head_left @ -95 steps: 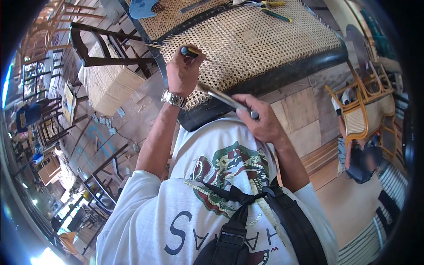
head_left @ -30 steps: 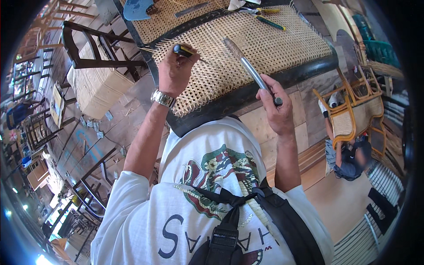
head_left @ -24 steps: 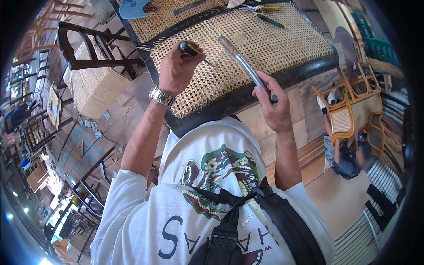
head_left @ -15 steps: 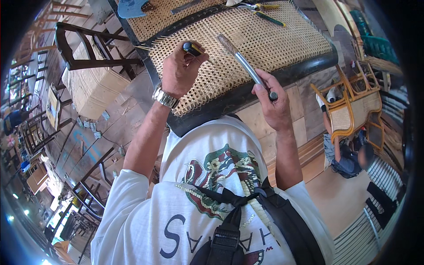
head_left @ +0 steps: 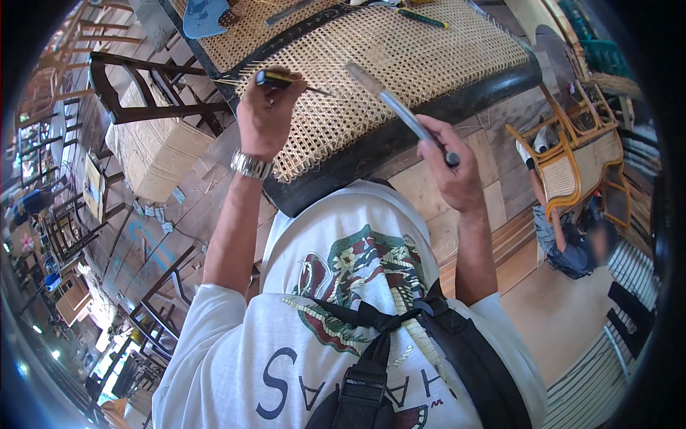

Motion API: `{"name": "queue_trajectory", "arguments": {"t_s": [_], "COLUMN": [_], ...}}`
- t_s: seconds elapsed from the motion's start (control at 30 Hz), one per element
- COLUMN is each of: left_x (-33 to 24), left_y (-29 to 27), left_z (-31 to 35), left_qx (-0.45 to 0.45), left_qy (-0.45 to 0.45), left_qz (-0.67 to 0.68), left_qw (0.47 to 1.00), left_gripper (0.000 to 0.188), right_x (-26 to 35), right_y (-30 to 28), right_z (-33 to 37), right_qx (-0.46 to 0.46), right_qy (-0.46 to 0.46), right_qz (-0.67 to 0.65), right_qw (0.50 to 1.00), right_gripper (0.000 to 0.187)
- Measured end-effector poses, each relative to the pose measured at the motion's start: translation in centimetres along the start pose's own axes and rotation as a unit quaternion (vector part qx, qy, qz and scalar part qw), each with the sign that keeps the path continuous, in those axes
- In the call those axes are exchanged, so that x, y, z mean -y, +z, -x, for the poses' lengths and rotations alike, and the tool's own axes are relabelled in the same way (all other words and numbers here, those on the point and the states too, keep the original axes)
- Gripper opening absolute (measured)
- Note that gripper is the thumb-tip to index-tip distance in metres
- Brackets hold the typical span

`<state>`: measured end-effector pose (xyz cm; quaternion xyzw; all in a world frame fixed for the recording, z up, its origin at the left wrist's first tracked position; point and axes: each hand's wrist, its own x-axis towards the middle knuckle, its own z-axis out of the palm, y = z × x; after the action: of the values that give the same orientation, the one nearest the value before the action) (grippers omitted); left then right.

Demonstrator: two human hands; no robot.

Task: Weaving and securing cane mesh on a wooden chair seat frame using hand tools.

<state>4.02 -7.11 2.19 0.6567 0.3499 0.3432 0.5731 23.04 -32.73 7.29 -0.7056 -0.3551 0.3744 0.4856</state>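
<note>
Head view: cane panel (head_left: 400, 64) tan, open-meshed, ragged-edged; frame (head_left: 493, 87) glossy black.

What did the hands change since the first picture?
The right hand moved right and forward, swinging the metal tool away from the left hand and farther over the woven cane. Nothing was let go: the left hand still holds the pointed tool.

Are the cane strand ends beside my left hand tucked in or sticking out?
Sticking out: beside your left hand, pale cane strand ends jut past the edge of the woven cane webbing, over the black frame.
</note>
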Motion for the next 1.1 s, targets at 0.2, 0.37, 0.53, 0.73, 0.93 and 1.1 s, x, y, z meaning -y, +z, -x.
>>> {"name": "queue_trajectory", "arguments": {"t_s": [0.2,0.37,0.53,0.73,0.93,1.1], "left_x": [-1.8,-2.8,-1.4,0.7,-1.2,0.1], "left_y": [1.8,0.7,-0.7,1.0,1.5,2.1], "left_z": [4.3,5.3,4.5,3.0,3.6,3.2], "left_qx": [0.035,0.024,-0.039,-0.064,-0.041,-0.053], "left_qy": [-0.024,-0.023,-0.002,0.033,0.049,0.045], "left_qz": [0.023,0.028,0.007,-0.054,-0.087,-0.099], "left_qw": [0.999,0.999,0.999,0.996,0.994,0.993], "left_gripper": [0.024,0.025,0.022,0.023,0.021,0.021], "right_x": [-0.5,-0.4,-1.0,-0.4,-1.3,-1.3], "right_y": [-2.4,-2.5,-1.6,1.1,1.8,1.4], "right_z": [4.0,6.0,6.5,4.1,2.0,2.3], "right_qx": [-0.053,-0.061,0.002,0.124,0.130,0.129], "right_qy": [0.039,0.078,0.049,-0.003,-0.057,-0.052], "right_qz": [-0.044,-0.100,-0.097,-0.025,-0.009,0.012], "right_qw": [0.997,0.990,0.994,0.992,0.990,0.990], "right_gripper": [0.033,0.033,0.036,0.036,0.032,0.033]}}
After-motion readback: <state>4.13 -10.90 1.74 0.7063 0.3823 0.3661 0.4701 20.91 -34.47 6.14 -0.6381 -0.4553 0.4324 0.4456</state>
